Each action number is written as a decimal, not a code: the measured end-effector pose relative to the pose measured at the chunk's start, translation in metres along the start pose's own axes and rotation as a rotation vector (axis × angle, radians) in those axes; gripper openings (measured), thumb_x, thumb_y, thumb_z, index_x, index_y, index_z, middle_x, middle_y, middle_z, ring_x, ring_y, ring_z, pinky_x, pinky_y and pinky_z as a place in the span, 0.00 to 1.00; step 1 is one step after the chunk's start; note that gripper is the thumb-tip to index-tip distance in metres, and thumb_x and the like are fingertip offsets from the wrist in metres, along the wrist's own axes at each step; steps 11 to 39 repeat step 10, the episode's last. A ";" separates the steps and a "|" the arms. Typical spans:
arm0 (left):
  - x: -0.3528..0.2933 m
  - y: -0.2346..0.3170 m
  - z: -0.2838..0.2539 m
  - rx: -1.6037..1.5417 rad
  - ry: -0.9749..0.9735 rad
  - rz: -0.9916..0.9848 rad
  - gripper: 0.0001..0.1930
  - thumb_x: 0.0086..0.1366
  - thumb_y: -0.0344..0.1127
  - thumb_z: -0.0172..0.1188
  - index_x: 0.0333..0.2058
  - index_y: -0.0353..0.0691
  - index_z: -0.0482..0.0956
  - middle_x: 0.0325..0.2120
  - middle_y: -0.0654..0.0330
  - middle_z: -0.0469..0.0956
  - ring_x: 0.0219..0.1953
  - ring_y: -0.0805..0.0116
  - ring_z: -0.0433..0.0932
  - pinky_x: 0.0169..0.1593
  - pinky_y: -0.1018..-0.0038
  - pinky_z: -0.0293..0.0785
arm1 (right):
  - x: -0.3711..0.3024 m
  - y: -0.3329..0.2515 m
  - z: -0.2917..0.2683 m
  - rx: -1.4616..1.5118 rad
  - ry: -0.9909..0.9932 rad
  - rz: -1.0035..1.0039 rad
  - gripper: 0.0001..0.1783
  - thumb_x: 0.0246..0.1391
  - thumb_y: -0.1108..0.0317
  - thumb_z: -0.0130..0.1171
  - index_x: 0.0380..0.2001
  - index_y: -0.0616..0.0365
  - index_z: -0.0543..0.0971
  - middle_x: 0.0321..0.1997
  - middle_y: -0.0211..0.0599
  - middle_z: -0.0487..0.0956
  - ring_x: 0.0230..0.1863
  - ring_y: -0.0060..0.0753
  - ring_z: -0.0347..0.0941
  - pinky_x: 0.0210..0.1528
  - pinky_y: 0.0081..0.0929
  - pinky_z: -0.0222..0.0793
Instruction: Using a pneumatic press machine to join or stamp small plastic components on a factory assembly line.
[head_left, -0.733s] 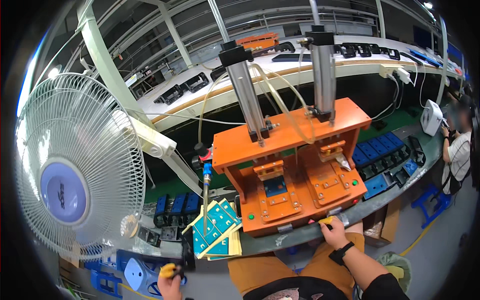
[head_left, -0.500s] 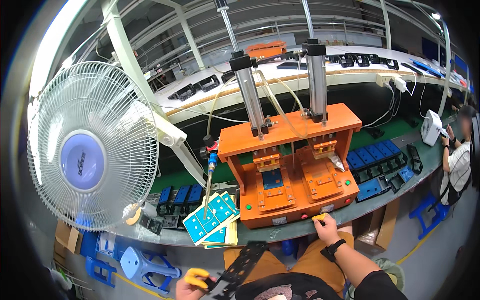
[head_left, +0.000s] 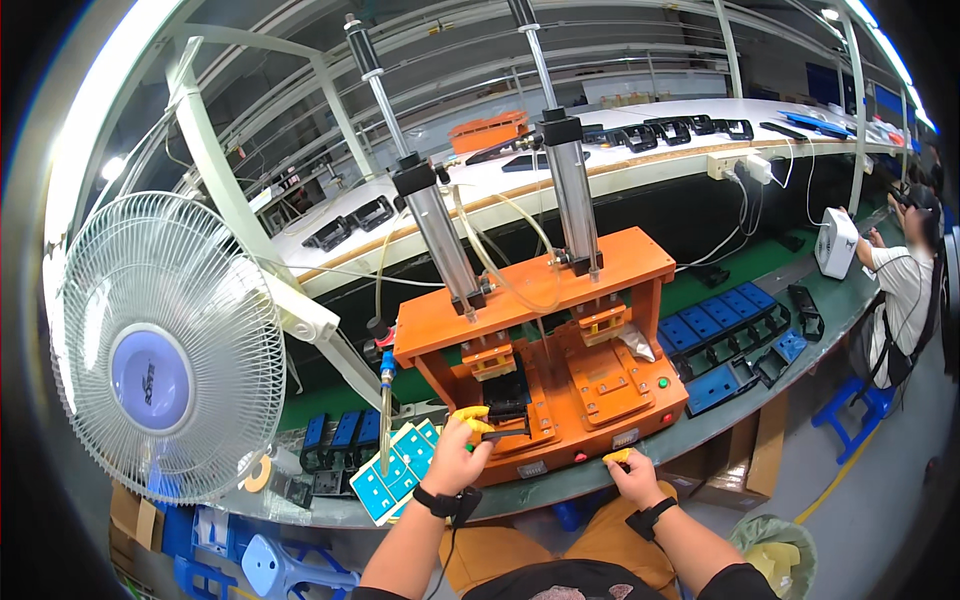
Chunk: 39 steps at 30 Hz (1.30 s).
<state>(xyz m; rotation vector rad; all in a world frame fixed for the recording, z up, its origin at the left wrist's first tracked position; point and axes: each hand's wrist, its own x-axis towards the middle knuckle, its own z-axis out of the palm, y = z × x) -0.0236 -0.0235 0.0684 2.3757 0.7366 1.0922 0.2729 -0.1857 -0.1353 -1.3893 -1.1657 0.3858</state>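
My left hand, with yellow covers on its fingertips, grips the near end of a black plastic frame. The frame lies partly over the left station of an orange two-station press, under its raised head. At the press's front edge is my right hand, also with a yellow fingertip cover. Its fingers are closed together just right of a red button; whether anything is between them cannot be made out. Sheets with blue-green pieces lie left of the press, beside my left wrist.
A large fan stands at the left. Blue-topped black parts sit right of the press, and others at its left. An air gun hangs over the sheets. At the far right, a person works along the bench.
My left hand has risen from beside my lap and carried the black plastic frame onto the press's left station. My right hand stays at the press's front edge. The view has shifted.
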 end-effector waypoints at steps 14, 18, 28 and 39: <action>0.076 -0.021 -0.002 0.188 -0.728 -0.135 0.40 0.59 0.53 0.76 0.65 0.41 0.73 0.67 0.45 0.68 0.70 0.41 0.65 0.71 0.53 0.62 | 0.010 0.005 -0.004 -0.007 -0.022 -0.001 0.07 0.60 0.70 0.66 0.40 0.59 0.88 0.40 0.44 0.86 0.43 0.41 0.83 0.48 0.34 0.77; 0.076 -0.021 -0.002 0.188 -0.728 -0.135 0.40 0.59 0.53 0.76 0.65 0.41 0.73 0.67 0.45 0.68 0.70 0.41 0.65 0.71 0.53 0.62 | 0.010 0.005 -0.004 -0.007 -0.022 -0.001 0.07 0.60 0.70 0.66 0.40 0.59 0.88 0.40 0.44 0.86 0.43 0.41 0.83 0.48 0.34 0.77; 0.076 -0.021 -0.002 0.188 -0.728 -0.135 0.40 0.59 0.53 0.76 0.65 0.41 0.73 0.67 0.45 0.68 0.70 0.41 0.65 0.71 0.53 0.62 | 0.010 0.005 -0.004 -0.007 -0.022 -0.001 0.07 0.60 0.70 0.66 0.40 0.59 0.88 0.40 0.44 0.86 0.43 0.41 0.83 0.48 0.34 0.77; 0.076 -0.021 -0.002 0.188 -0.728 -0.135 0.40 0.59 0.53 0.76 0.65 0.41 0.73 0.67 0.45 0.68 0.70 0.41 0.65 0.71 0.53 0.62 | 0.010 0.005 -0.004 -0.007 -0.022 -0.001 0.07 0.60 0.70 0.66 0.40 0.59 0.88 0.40 0.44 0.86 0.43 0.41 0.83 0.48 0.34 0.77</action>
